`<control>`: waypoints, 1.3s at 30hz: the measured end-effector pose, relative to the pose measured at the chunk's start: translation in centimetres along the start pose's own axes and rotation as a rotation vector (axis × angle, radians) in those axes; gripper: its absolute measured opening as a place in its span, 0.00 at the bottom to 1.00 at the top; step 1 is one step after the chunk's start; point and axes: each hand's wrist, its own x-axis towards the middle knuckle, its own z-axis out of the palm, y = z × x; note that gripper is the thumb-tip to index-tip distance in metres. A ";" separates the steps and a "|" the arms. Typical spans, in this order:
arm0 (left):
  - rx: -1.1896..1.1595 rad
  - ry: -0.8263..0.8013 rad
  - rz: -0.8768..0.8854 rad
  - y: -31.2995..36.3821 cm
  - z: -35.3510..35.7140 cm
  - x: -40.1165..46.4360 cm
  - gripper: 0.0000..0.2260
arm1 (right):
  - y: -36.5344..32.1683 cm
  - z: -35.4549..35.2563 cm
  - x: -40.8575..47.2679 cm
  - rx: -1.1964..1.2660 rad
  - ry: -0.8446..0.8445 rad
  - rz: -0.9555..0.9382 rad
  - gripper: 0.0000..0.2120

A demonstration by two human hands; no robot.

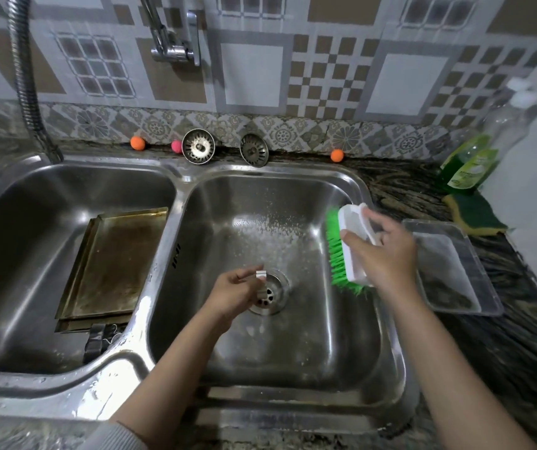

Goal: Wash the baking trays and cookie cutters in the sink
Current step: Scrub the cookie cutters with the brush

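Note:
My left hand (233,292) pinches a small shiny metal cookie cutter (261,276) over the drain of the right sink basin (354,323). My right hand (380,254) grips a white scrub brush (349,248) with green bristles at the basin's right side, bristles facing left. Stained baking trays (114,264) lie stacked and tilted in the left sink basin (17,254). Dark cookie cutters (96,342) sit at the trays' near corner.
A clear plastic container (452,267) lies on the counter right of the sink, with a green-yellow sponge (476,214) and a green dish soap bottle (468,167) behind it. Two sink strainers (198,146) lean at the wall. The tap (176,37) is above.

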 end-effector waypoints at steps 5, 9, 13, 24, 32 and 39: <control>-0.003 0.017 0.079 0.1 1.4 -0.4 0.12 | -1.1 -7.6 2.5 -0.265 0.121 -0.133 0.26; 0.020 -0.004 0.089 -0.1 2.3 -1.3 0.12 | 0.4 -10.9 3.1 -0.419 0.111 -0.080 0.27; 0.007 -0.015 0.087 -0.7 2.3 -2.3 0.13 | 1.1 -11.9 1.0 -0.407 0.100 -0.083 0.27; 0.060 -0.006 0.085 -2.5 1.6 -4.3 0.12 | 3.3 -13.4 -10.6 -0.324 0.014 -0.078 0.25; 0.069 -0.069 0.091 -2.6 0.2 -6.2 0.12 | 3.2 -12.1 -14.8 -0.324 0.087 -0.038 0.25; 0.076 -0.021 0.266 -0.3 -5.1 -7.9 0.13 | 0.0 -3.2 -16.6 -0.247 -0.003 -0.078 0.26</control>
